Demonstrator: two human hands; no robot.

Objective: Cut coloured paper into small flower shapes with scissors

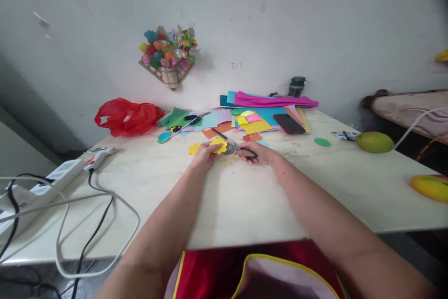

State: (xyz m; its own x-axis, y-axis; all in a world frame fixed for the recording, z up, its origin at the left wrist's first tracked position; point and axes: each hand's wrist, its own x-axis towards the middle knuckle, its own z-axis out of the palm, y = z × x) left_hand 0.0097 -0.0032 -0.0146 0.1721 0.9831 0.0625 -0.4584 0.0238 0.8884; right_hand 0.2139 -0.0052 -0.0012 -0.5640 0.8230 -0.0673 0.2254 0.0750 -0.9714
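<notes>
Between the fingers of my left hand [206, 155] is a yellow paper flower [219, 146] with a scalloped edge. My right hand [257, 153] grips a pair of scissors [249, 153] by the dark handles, the blades pointing at the flower. Another yellow paper piece [194, 149] shows just left of my left hand. Small yellow scraps [226, 163] lie on the table below the scissors. Red paper flowers [252, 137] sit just beyond my right hand. Whether the blades touch the yellow paper is too small to tell.
Coloured paper sheets [257, 124], a phone [289, 123] and a second pair of scissors [196, 117] lie at the back. A red plastic bag [128, 116] is at left, near a power strip [59, 182] with cables. Mangoes [375, 142] lie at right.
</notes>
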